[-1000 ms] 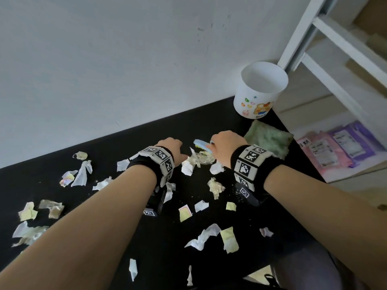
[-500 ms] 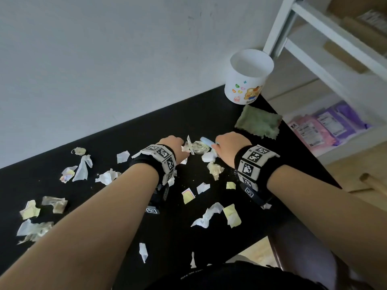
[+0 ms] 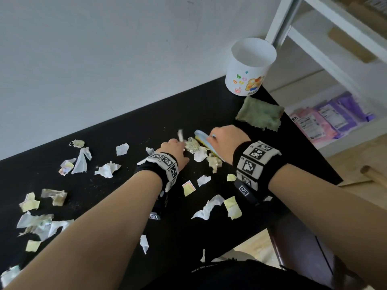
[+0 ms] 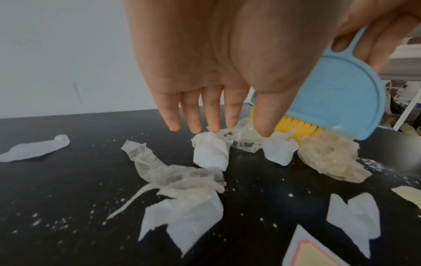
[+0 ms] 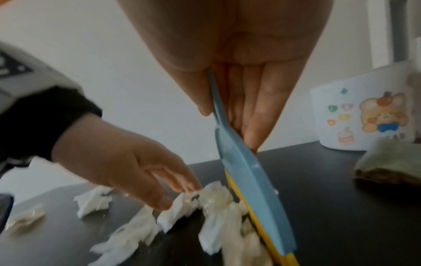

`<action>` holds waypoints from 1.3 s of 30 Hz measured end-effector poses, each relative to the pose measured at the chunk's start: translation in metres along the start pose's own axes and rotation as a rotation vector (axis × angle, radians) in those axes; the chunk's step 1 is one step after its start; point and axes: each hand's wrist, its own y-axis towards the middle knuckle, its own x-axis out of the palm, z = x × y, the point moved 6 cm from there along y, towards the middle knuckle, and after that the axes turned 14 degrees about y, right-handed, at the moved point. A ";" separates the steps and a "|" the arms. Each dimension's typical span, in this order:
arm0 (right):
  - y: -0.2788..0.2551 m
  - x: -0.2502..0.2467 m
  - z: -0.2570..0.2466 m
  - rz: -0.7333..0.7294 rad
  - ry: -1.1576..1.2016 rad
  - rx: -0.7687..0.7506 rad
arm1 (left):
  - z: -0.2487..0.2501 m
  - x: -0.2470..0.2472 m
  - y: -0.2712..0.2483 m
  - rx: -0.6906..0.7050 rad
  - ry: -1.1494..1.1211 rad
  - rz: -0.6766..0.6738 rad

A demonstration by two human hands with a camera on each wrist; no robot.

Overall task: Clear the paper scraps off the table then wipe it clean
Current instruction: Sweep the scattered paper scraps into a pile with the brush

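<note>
Right hand (image 3: 227, 137), at the centre of the head view, is wrapped around the handle of a small blue plastic brush with yellow bristles (image 4: 337, 100); the thumb and fingers are seen pinching the thin handle in the right wrist view, and the bristles are pressed against a clump of crumpled white and yellowish paper scraps (image 3: 200, 150) on the black counter (image 3: 201, 105). Left hand (image 3: 174, 150) is held with fingers (image 4: 213, 115) straight and spread, nothing gripped, the tips touching the clump from the side facing the brush. More torn scraps are scattered across the lower left and lower middle of the head view, among fine white crumbs. A folded green cloth (image 3: 259, 114) is seen lying at the counter's upper right corner, just below a white plastic cup with cartoon stickers (image 3: 249, 68).
</note>
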 end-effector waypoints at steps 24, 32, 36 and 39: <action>0.111 0.012 -0.076 -0.136 -0.202 -0.182 | -0.090 0.018 0.026 -0.199 -0.061 -0.026; 0.054 0.049 -0.090 -0.385 -0.208 -0.418 | -0.099 0.035 0.007 -0.220 -0.118 -0.002; 0.077 0.011 -0.105 -0.137 -0.066 -0.423 | -0.121 0.027 -0.009 -0.303 -0.203 0.001; 0.102 0.018 -0.120 -0.163 -0.133 -0.346 | -0.137 0.026 -0.021 -0.381 -0.234 0.003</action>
